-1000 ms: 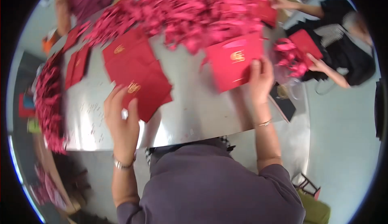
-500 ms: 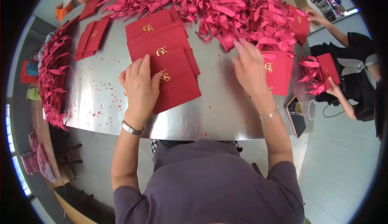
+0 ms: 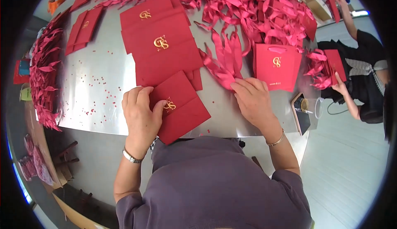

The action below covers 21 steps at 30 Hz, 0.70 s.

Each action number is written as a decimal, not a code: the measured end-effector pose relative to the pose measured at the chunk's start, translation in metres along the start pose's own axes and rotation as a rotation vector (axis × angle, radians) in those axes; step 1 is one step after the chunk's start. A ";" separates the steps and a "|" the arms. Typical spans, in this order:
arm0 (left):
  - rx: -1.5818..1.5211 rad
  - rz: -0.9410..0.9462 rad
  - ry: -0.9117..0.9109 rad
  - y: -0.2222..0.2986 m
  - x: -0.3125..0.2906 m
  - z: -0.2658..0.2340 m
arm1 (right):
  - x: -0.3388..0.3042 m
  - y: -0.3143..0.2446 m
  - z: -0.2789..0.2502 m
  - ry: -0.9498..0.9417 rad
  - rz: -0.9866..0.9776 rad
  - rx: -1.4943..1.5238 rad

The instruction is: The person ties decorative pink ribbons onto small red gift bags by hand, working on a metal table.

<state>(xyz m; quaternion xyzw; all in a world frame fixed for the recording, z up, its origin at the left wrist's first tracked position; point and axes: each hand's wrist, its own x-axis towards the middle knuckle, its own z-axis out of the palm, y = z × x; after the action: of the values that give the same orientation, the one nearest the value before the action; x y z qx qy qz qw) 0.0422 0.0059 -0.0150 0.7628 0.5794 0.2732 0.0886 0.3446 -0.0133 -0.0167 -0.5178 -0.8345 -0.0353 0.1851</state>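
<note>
Red ribbon (image 3: 225, 70), now under right hand (image 3: 253, 101)

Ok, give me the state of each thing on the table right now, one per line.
Left hand: flat on the near red paper bag, pressing it.
Near red paper bag: folded flat, overhanging the table edge.
Right hand: fingertips on a red ribbon bundle.
Stack of flat bags: lying fanned, untouched.
Standing bag: opened, ribbon handle fitted.
Ribbon heap: loose, tangled.
</note>
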 end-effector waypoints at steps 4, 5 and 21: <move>-0.040 0.005 -0.017 0.004 -0.008 0.002 | -0.002 -0.010 -0.017 0.025 0.052 0.031; -0.044 0.002 -0.025 0.005 -0.007 0.001 | 0.005 -0.010 -0.013 0.072 0.059 0.117; -0.154 0.016 -0.222 0.004 0.018 -0.002 | 0.089 0.000 0.032 0.079 0.367 0.377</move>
<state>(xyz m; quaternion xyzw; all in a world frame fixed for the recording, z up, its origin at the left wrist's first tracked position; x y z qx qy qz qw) 0.0477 0.0213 -0.0056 0.7839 0.5373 0.2315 0.2081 0.3007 0.0705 -0.0154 -0.6152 -0.7104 0.1348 0.3141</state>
